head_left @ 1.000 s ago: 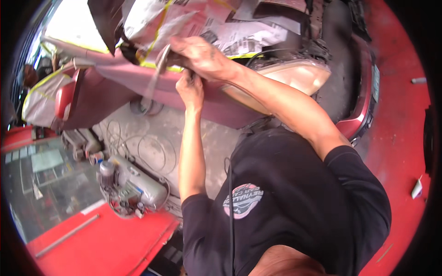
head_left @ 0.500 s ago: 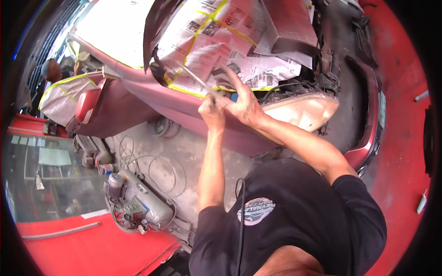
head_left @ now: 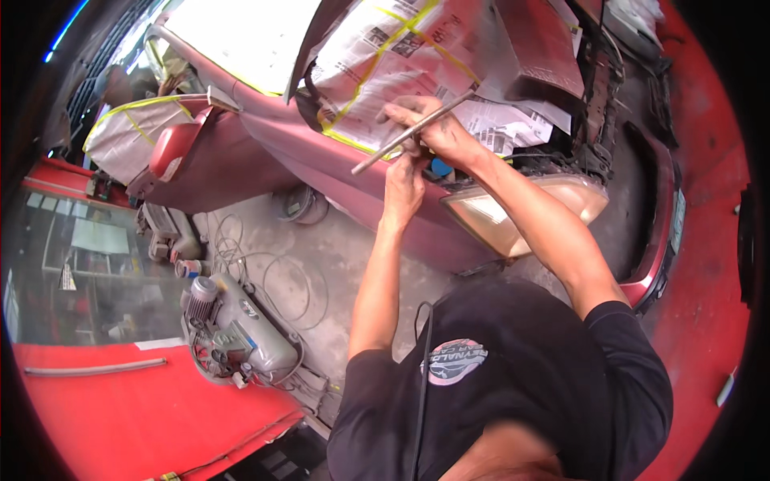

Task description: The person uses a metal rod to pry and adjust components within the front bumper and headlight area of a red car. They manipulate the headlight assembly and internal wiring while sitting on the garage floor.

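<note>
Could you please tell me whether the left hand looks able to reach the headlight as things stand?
Probably yes: the left hand is near the headlight, whose left end lies uncovered, though the right forearm crosses above its middle.

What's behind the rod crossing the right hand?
Behind the rod: the right hand, newspaper and a pinkish car panel. What lies under the newspaper is covered and can't be seen.

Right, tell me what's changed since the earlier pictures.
The stick, which half a second ago pointed up and left from the left hand, now slants up to the right, crossing in front of the right hand. Which hand grips it is unclear. The camera's view has shifted. The hands stay close together by the dull red fender; the headlight, newspaper and compressor look unmoved.
</note>
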`<action>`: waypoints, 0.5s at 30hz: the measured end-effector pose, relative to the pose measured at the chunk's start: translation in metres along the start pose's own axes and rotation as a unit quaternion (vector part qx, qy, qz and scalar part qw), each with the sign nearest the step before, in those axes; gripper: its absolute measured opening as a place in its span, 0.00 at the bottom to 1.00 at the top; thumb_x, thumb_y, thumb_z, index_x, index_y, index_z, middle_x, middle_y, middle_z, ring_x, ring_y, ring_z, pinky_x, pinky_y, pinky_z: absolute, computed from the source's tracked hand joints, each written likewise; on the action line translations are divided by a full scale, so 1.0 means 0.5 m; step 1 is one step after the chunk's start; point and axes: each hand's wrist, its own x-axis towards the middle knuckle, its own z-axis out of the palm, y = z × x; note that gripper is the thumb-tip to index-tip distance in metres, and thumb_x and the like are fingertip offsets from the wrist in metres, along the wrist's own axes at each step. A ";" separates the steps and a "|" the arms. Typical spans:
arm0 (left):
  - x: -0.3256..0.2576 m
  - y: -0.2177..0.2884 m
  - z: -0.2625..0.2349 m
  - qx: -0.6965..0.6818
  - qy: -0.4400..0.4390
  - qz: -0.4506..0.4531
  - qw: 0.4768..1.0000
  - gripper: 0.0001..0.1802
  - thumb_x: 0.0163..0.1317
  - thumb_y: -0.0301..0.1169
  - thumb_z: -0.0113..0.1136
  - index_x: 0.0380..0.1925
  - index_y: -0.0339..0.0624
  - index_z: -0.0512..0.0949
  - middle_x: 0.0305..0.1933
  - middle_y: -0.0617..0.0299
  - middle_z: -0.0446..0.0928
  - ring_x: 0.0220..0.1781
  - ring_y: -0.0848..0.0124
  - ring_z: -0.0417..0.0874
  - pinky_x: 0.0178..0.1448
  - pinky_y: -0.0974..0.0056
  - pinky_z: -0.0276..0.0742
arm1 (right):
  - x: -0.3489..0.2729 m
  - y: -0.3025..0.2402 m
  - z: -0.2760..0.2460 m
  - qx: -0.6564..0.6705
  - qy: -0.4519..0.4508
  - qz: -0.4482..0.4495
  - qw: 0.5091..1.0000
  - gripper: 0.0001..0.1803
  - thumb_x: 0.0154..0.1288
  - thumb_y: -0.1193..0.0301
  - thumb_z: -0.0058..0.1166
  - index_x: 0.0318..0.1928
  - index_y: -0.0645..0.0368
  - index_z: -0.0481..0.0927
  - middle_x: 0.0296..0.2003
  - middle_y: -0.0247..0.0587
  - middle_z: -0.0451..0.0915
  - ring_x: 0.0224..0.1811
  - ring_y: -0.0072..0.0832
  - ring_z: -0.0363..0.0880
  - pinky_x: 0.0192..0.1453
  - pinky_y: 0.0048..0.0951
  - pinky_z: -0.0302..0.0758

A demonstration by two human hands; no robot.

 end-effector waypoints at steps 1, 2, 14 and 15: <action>0.000 -0.006 -0.006 0.006 -0.002 -0.005 1.000 0.05 0.65 0.19 0.56 0.39 0.32 0.79 0.36 0.44 0.83 0.38 0.46 0.86 0.39 0.51 0.78 | -0.004 0.024 0.004 -0.036 0.055 -0.036 0.997 0.19 0.77 0.58 0.55 0.46 0.65 0.83 0.29 0.34 0.79 0.34 0.21 0.76 0.38 0.30 0.75; 0.001 -0.011 -0.010 0.011 -0.004 -0.009 1.000 0.04 0.65 0.19 0.56 0.38 0.33 0.80 0.35 0.45 0.84 0.37 0.48 0.86 0.39 0.51 0.78 | -0.010 0.046 0.004 -0.071 0.110 -0.073 0.989 0.19 0.77 0.60 0.55 0.49 0.66 0.82 0.32 0.36 0.81 0.36 0.22 0.79 0.41 0.30 0.77; 0.004 -0.013 0.016 0.074 0.077 0.006 0.994 0.06 0.62 0.20 0.57 0.39 0.31 0.78 0.34 0.42 0.81 0.36 0.43 0.84 0.39 0.50 0.79 | -0.081 0.077 0.021 -0.176 0.123 -0.177 0.960 0.15 0.79 0.64 0.54 0.55 0.61 0.84 0.38 0.34 0.85 0.42 0.19 0.81 0.49 0.26 0.78; 0.008 0.007 0.012 0.026 0.051 0.001 0.998 0.07 0.62 0.19 0.56 0.40 0.30 0.77 0.34 0.41 0.81 0.36 0.42 0.84 0.38 0.50 0.79 | -0.078 0.074 0.004 -0.174 0.106 -0.165 0.965 0.16 0.77 0.66 0.55 0.55 0.63 0.83 0.41 0.41 0.86 0.46 0.23 0.82 0.52 0.28 0.77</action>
